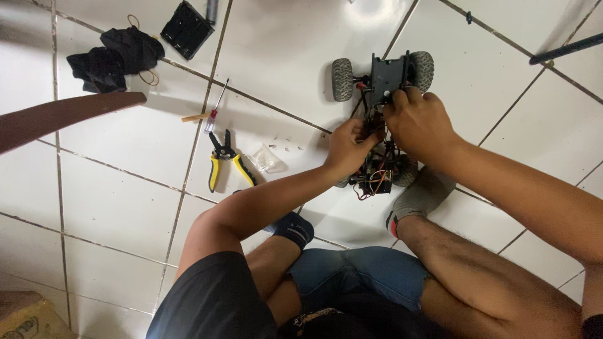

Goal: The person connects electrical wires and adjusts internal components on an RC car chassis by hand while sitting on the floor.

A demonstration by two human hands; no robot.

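The person sits on the white tile floor (125,188) with a small car chassis (383,113) set down just past their feet. It lies lengthwise away from them: two knobby wheels and a black plate at the far end, a tangle of red and orange wires at the near end, close to a grey sock (419,194).

Both hands are on the middle of the chassis, side by side and almost touching. The left hand (347,149) comes in from the near left, fingers curled in and pinched narrowly on some part at the frame's centre; what it pinches is too small to tell. The right hand (419,122) lies over the top from the right, knuckles up, fingers bent and closed on the frame just below the black plate. It hides most of the middle section.

To the left of the hands, well apart from the car, lie yellow-handled pliers (227,164), a slim screwdriver (215,108) just above them, and a small clear bag (267,157) with a scatter of tiny bits near it. Farther off, toward the top left, are a black battery holder (187,28) and a crumpled black cloth (116,58). A dark blue sock (292,229) shows by the left forearm.
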